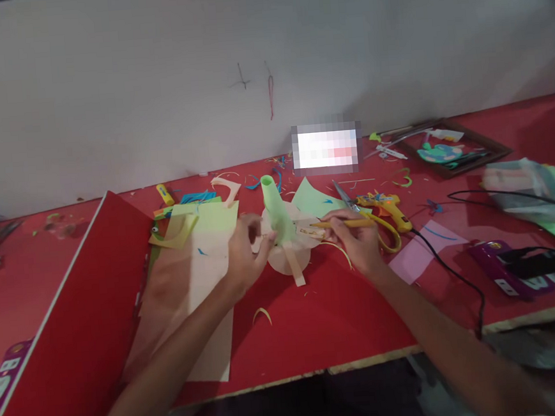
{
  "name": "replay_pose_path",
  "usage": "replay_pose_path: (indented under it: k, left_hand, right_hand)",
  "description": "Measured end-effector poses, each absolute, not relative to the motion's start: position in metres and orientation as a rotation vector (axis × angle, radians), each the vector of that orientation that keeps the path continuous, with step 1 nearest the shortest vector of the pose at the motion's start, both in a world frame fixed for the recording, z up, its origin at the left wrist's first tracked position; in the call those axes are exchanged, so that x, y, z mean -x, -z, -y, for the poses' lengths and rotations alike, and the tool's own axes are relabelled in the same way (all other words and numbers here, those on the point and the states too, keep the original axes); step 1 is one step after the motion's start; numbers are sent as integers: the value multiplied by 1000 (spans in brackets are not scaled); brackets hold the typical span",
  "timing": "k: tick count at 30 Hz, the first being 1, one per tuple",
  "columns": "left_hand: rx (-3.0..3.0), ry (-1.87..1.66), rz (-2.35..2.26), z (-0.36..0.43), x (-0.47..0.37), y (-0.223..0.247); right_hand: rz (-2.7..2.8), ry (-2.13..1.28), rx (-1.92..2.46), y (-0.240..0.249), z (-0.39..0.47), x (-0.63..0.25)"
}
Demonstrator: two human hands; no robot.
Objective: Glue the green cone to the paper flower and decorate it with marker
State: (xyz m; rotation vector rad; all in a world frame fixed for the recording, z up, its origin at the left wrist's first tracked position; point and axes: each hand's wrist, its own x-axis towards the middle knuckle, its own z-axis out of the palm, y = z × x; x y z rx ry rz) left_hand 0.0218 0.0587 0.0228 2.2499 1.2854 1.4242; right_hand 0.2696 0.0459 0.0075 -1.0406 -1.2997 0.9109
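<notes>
A light green paper tube (273,202) stands upright on a pale paper piece with rounded lobes (289,261), and a peach strip (295,265) reaches toward me from its base. My left hand (249,252) is at the left edge of the pale piece, thumb and fingers curled close to it; what lies between the fingertips is too small to make out. On the right side, my right hand (354,240) grips a yellow pencil (350,223), its tip pointing left over the pale piece near the tube.
Peach sheets (212,303) lie at the left beside a standing red board (74,314). Scissors (388,234), a yellow glue gun (396,213) with a black cable, a pink paper (425,251) and a purple power strip (513,273) are at the right.
</notes>
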Motion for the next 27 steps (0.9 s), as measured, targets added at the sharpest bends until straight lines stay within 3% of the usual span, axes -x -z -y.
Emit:
replay_pose_path:
  k: [4, 8, 27]
  left_hand:
    - [-2870, -818, -984, -45, 3, -1]
    - [-3099, -535, -892, -41, 12, 9]
    - [-3125, -510, -903, -39, 12, 7]
  right_hand:
    - [1545, -1110, 982, 2, -46, -258]
    - [1652, -1066, 1034, 13, -51, -250]
    - [1845, -966, 1083, 13, -54, -254]
